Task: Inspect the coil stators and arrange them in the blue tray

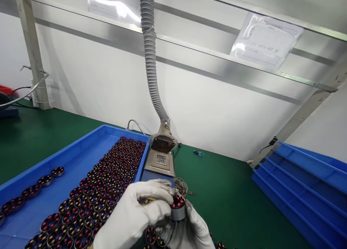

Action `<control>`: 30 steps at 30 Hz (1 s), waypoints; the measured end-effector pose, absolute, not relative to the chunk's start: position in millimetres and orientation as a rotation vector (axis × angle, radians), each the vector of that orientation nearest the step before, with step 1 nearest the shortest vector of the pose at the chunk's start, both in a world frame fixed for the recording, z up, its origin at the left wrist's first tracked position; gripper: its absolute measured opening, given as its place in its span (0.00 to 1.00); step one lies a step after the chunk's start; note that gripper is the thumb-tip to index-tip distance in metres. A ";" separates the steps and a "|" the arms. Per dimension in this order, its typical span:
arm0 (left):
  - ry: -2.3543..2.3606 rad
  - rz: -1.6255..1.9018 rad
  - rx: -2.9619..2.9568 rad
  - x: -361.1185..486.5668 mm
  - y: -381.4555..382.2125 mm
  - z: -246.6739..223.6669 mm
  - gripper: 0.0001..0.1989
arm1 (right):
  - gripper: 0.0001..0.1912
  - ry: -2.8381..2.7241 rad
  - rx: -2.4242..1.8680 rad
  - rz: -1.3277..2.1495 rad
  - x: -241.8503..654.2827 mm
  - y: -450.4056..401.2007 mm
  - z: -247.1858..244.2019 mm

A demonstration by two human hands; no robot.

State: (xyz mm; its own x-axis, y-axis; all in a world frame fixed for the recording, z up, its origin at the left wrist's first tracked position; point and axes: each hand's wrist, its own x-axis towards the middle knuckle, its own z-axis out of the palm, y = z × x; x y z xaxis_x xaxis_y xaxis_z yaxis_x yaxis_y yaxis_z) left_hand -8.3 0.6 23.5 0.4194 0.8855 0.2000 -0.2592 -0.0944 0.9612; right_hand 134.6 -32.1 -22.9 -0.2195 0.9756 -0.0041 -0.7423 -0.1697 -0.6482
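Both hands wear white gloves with dark stains at the fingers. My right hand (193,227) holds a round grey ring part (178,210) with red and black pieces around its inside. Bent over the left side of that part, my left hand (138,209) has its fingers closed, with something yellow and black (148,201) partly showing between them. More ring parts (151,235) lie on the green table (230,191) beneath the hands, partly hidden by them.
A blue tray (81,147) on the left holds many ring parts in rows. Ahead stands a small metal solder pot (160,160) below a grey exhaust hose (151,68). Stacked blue trays (300,191) are at the right. Small blue-handled cutters (198,153) lie near the wall.
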 end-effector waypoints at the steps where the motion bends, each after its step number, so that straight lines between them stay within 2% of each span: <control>1: 0.586 1.120 1.307 -6.7 -1.1 22.8 0.10 | 0.17 -0.647 -0.521 1.665 137.2 -30.6 -24.5; 4: 0.554 1.230 1.186 -5.7 -2.8 16.9 0.07 | 0.14 -0.723 -0.573 1.551 145.4 -25.2 -32.7; 7: 0.665 1.386 1.116 -11.7 -0.7 16.2 0.04 | 0.16 -0.741 -0.576 1.588 145.2 -26.0 -36.4; 12: 0.771 1.067 1.425 -14.5 1.0 26.5 0.10 | 0.21 -0.772 -0.653 1.489 135.1 -36.8 -30.7; 15: 0.683 1.182 1.477 -10.6 -1.1 23.6 0.11 | 0.23 -0.829 -0.712 1.334 133.7 -35.2 -31.5; 21: 0.756 1.352 1.237 -16.7 -1.2 15.5 0.05 | 0.17 -0.987 -0.854 0.577 120.5 -28.7 -40.8; 25: 0.606 1.028 1.252 -8.8 0.6 17.1 0.20 | 0.13 -1.175 -0.915 -0.034 105.7 -30.5 -46.0; 27: 0.540 1.005 1.210 1.6 0.1 14.1 0.15 | 0.16 -1.266 -0.947 -0.323 101.4 -30.1 -47.0; 30: 0.553 1.188 0.976 14.2 1.5 6.2 0.11 | 0.19 -1.262 -0.892 -0.429 99.6 -27.9 -45.0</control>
State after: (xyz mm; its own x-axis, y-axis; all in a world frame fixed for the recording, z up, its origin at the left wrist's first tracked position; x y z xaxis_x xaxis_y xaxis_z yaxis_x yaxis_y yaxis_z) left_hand 14.2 1.5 6.2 0.3160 0.9406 0.1242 -0.5113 0.0586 0.8574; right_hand 99.6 -27.9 -45.0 0.2869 0.1848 0.9400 0.7193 0.6065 -0.3388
